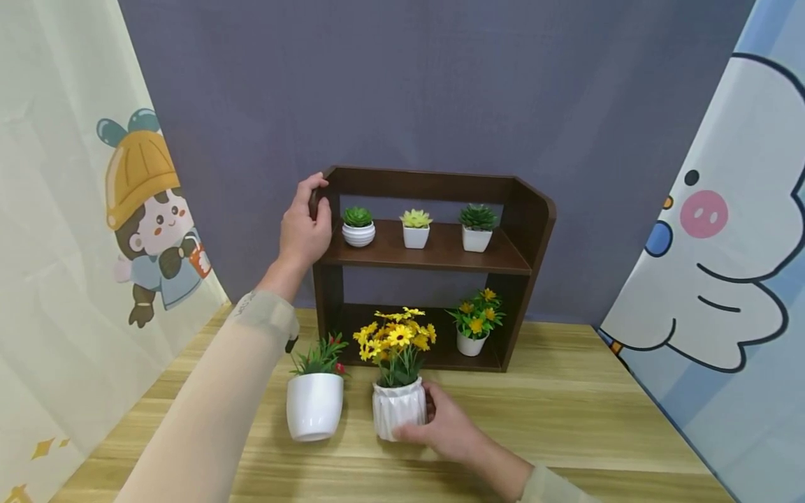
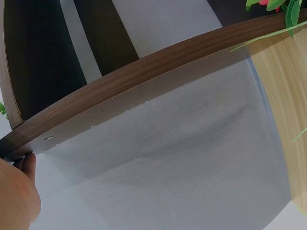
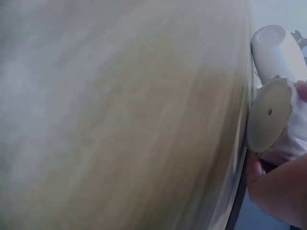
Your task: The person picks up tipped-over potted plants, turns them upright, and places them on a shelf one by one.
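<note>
My left hand (image 1: pixel 306 227) grips the upper left side panel of a dark brown two-tier shelf (image 1: pixel 434 264); in the left wrist view, its fingers (image 2: pixel 29 167) meet the panel's edge. My right hand (image 1: pixel 449 426) holds a white ribbed pot (image 1: pixel 397 409) with yellow daisy-like flowers (image 1: pixel 397 337), thumb in front and fingers round the right side. The right wrist view shows the pot's underside (image 3: pixel 269 115) with a small hole, so it is tilted or raised; which, I cannot tell. Left of it is a smooth white pot (image 1: pixel 314 409) with green leaves and red flowers.
The upper tier bears three small succulents: one in a round pot (image 1: pixel 358 234), a pale one (image 1: pixel 416 234), and a dark green one (image 1: pixel 476 237). A yellow-flowered plant (image 1: pixel 472 342) stands on the lower tier's right. Wooden tabletop (image 1: pixel 585 419) extends rightward.
</note>
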{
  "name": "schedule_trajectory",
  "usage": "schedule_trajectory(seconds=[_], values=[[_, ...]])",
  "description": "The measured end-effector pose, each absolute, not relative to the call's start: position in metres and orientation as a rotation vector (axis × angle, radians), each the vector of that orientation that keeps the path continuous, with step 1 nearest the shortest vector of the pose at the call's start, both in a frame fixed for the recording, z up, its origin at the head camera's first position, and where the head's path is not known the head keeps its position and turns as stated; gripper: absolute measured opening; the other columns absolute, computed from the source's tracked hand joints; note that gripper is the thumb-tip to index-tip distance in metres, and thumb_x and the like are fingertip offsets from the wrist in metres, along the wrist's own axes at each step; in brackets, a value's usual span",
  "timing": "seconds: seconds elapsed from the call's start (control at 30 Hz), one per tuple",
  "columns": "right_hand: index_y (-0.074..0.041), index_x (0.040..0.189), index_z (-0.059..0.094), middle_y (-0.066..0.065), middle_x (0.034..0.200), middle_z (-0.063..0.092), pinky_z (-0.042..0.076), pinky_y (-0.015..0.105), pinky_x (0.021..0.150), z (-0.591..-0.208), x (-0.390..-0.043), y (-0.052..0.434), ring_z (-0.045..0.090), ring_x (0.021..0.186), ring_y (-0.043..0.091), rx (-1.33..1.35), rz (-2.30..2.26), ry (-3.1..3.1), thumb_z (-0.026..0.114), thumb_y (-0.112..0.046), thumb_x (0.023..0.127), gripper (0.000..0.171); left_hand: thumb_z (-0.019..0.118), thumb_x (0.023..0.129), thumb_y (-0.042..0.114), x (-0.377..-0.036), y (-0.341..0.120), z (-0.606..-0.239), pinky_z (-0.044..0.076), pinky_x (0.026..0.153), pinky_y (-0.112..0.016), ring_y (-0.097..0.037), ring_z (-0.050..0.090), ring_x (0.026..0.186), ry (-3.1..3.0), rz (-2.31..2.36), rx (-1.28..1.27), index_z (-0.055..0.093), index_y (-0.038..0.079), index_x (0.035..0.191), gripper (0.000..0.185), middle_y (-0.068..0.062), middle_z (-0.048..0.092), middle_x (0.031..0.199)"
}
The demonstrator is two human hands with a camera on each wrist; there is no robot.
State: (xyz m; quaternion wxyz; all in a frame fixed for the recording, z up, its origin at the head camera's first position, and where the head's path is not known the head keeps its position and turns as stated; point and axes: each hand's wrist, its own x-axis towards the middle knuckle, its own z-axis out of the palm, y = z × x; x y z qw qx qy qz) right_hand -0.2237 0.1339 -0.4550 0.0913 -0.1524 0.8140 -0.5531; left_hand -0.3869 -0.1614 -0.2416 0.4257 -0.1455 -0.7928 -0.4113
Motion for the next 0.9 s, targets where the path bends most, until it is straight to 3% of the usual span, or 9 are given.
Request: schedule_trajectory(seconds=[0.23,0.63,0.9], values=[[0.010,0.156,0.040,0.020,0.138,0.065,0.059,0.053,0.102,-0.455,-0.222,0.138,0.067,0.117,0.029,-0.456,-1.659,2.379,0.094,-0.016,0.082,0.095,0.048,0.115,0.023,-0.386,-0.161,-0.241,0.051,0.096,-0.059,-0.043,0.068,0.115,-1.988,-1.029,-0.379,0.056,0.018,0.150,0.037,0.003,0.050,0.172],[0.009,0.159,0.038,0.025,0.148,0.060,0.055,0.059,0.110,-0.456,-0.227,0.137,0.066,0.129,0.039,-0.466,-1.692,2.373,0.094,-0.011,0.082,0.097,0.048,0.115,0.023,-0.386,-0.162,-0.242,0.051,0.100,-0.060,-0.043,0.068,0.119,-1.991,-1.028,-0.374,0.056,0.017,0.150,0.037,0.003,0.050,0.172],[0.010,0.161,0.035,0.030,0.155,0.055,0.052,0.060,0.113,-0.455,-0.235,0.135,0.063,0.135,0.043,-0.480,-1.688,2.359,0.095,-0.011,0.082,0.102,0.048,0.115,0.022,-0.385,-0.162,-0.242,0.051,0.105,-0.059,-0.041,0.066,0.135,-1.987,-1.026,-0.375,0.056,0.018,0.150,0.036,0.003,0.050,0.172]])
